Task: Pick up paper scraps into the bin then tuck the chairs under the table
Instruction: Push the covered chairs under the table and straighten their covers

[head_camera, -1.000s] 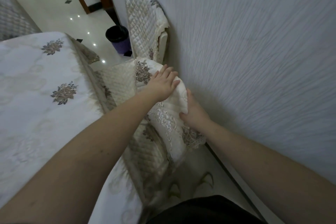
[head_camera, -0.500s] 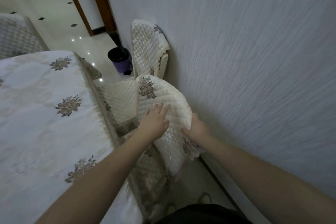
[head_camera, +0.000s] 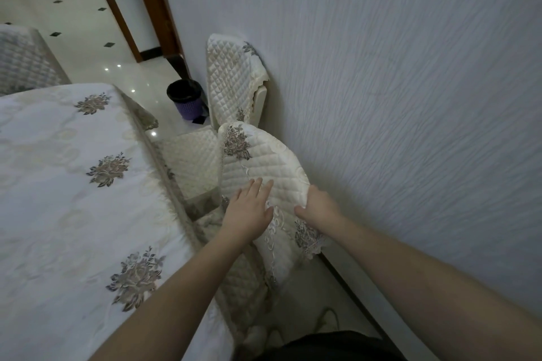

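Beside wall (head_camera: 381,67), right hand (head_camera: 318,208) grips chair (head_camera: 264,161), left hand (head_camera: 249,208) flat (bin (head_camera: 186,99) contents unseen).

Single head-worn wide-angle view, looks forward and steeply down from standing height. Both forearms enter from bottom edge. Bench (head_camera: 73,184) fills left, wall (head_camera: 410,97) fills right, chair (head_camera: 264,161) close at centre, bin (head_camera: 187,99) farther off. Strong lens curvature at edges.

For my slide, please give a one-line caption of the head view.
Both hands, left and right, hold the quilted chair back beside the covered table.
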Motion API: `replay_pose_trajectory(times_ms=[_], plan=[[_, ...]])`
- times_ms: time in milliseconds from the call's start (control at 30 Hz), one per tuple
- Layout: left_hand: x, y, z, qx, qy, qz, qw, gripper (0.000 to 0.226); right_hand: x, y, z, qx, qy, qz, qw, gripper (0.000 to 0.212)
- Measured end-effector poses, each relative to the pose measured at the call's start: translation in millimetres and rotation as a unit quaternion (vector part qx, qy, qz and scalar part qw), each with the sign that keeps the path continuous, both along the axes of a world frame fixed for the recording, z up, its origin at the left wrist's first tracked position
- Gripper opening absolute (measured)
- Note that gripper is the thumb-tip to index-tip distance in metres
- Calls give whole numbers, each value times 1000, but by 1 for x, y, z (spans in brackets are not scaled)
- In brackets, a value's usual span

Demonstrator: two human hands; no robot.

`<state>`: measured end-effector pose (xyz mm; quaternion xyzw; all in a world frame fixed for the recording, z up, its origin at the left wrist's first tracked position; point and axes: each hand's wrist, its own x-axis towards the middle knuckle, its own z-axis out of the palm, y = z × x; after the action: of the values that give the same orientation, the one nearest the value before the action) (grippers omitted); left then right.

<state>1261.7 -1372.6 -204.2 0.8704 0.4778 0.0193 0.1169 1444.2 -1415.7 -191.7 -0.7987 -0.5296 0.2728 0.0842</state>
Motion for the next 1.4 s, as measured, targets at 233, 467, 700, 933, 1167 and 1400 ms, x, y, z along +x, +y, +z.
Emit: replay_pose_trajectory(times_ms=[233, 467, 700, 933, 1167, 1400], plan=[[-1, -16, -1, 1, 26, 22, 999, 64, 6, -5, -4, 12, 79, -20, 997, 67], [8, -42, 5, 15, 49, 66, 997, 63, 20, -16, -4, 76, 113, 62, 989, 87], [22, -85, 2, 13, 63, 122, 990, 62, 31, -33, -13, 88, 146, 115, 979, 109], [19, -113, 2, 10, 83, 170, 982, 64, 26, -31, -17, 81, 147, 92, 982, 101], [22, -134, 10, 41, 107, 184, 976, 65, 34, -23, -18, 65, 122, 114, 984, 101], [8, -160, 14, 30, 122, 213, 969, 64, 20, -34, -19, 47, 95, 87, 991, 93]])
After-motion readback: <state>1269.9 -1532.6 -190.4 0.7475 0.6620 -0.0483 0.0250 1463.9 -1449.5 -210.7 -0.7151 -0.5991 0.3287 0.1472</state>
